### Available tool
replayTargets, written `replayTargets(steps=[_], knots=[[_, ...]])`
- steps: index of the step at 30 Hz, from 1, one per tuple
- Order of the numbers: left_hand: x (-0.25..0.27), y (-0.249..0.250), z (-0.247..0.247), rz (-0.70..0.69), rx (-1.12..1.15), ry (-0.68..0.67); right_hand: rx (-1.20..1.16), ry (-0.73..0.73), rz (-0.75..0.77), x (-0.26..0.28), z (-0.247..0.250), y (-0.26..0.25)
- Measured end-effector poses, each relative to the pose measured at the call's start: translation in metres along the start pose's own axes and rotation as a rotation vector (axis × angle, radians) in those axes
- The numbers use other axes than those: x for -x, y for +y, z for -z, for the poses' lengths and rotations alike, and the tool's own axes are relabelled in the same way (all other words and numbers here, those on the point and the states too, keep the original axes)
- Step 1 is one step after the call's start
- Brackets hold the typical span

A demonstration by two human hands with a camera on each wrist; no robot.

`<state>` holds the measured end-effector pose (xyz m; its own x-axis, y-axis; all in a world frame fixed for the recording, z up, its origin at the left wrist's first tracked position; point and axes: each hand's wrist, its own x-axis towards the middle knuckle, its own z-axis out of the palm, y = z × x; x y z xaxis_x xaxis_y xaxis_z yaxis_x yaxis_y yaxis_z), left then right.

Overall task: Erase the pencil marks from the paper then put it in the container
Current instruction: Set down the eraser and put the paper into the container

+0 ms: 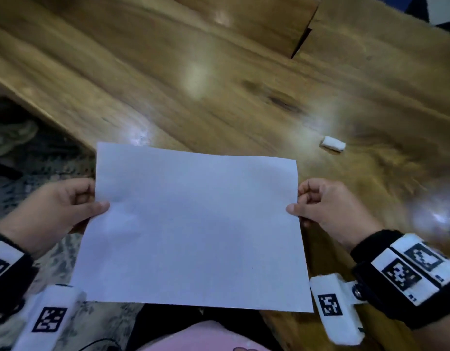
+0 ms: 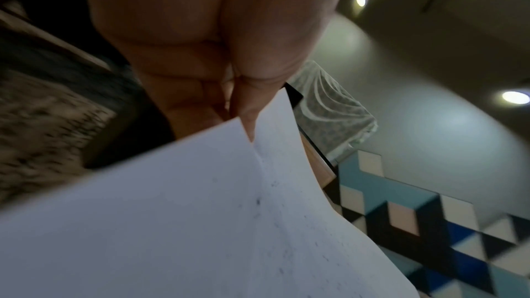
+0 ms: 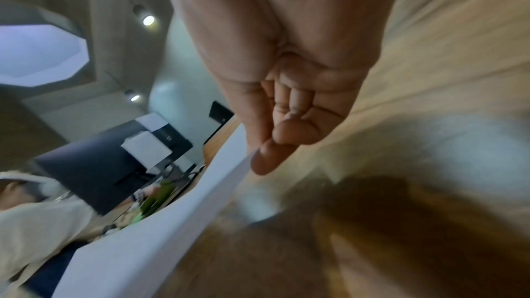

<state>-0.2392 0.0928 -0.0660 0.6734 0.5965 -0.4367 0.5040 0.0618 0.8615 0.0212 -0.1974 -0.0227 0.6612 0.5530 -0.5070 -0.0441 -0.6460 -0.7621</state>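
Note:
A white sheet of paper [image 1: 193, 229] is held in the air over the near edge of the wooden table [image 1: 219, 84]. My left hand [image 1: 67, 206] pinches its left edge, thumb on top. My right hand [image 1: 320, 206] pinches its right edge the same way. The sheet looks blank in the head view. In the left wrist view the paper [image 2: 200, 223] shows a crease and faint dark specks near my left hand [image 2: 241, 108]. The right wrist view shows the paper [image 3: 172, 219] edge-on under my right hand [image 3: 266, 151]. A small white eraser [image 1: 332, 143] lies on the table beyond my right hand. No container is in view.
The table's left edge runs diagonally, with patterned floor [image 1: 29, 148] below it. A gap between tabletop slabs [image 1: 302, 41] lies at the far right. Another person [image 3: 37, 212] and a dark monitor [image 3: 94, 167] appear in the right wrist view.

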Motion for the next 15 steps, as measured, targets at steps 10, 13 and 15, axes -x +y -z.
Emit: replayTargets(steps=[10, 13, 15], knots=[[0.069, -0.069, 0.116, 0.11, 0.135, 0.227, 0.275, -0.203, 0.244, -0.027, -0.135, -0.077], [0.084, -0.093, 0.142, 0.187, 0.153, 0.293, 0.402, -0.225, 0.362, -0.026, -0.176, -0.092], [0.09, -0.12, 0.161, 0.202, 0.133, 0.298, 0.473, -0.25, 0.409, -0.024, -0.203, -0.1]])
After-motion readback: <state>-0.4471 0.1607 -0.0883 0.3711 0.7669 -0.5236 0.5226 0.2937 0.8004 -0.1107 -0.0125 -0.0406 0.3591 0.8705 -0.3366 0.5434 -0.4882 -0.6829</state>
